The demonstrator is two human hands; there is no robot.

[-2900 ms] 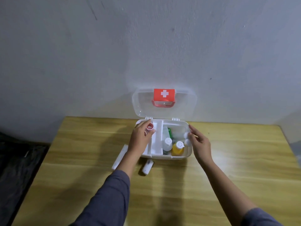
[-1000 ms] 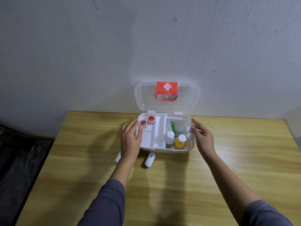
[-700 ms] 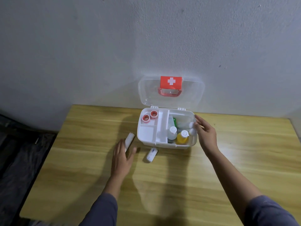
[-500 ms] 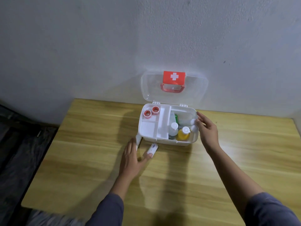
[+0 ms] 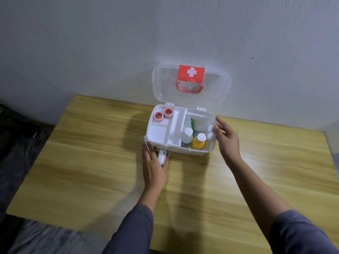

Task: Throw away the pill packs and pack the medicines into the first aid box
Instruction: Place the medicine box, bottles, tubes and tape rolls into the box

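Observation:
The white first aid box (image 5: pixel 194 153) stands open at the table's far middle, its clear lid (image 5: pixel 165 85) with a red cross leaning against the wall. Its inner tray (image 5: pixel 159 133) holds two red tape rolls (image 5: pixel 163 114). A white bottle (image 5: pixel 187 137) and a yellow bottle (image 5: pixel 199 143) stand in the right part. My left hand (image 5: pixel 155 169) lies on the table in front of the box's left corner, thumb and forefinger closed around a small white tube (image 5: pixel 162 157). A long white pack (image 5: pixel 146 143) pokes out beyond its fingertips. My right hand (image 5: pixel 227 142) rests against the box's right wall, fingers apart.
The wooden table (image 5: pixel 91 162) reaches to the grey wall behind the box. Dark bags or cloth (image 5: pixel 20 143) lie on the floor beyond the table's left edge. Bare wood stretches left, right and in front of the box.
My left hand left the tray after setting a red tape roll there, dropped to the table, slid right past the long white pack and closed around the small tube. My right hand stayed at the box's side.

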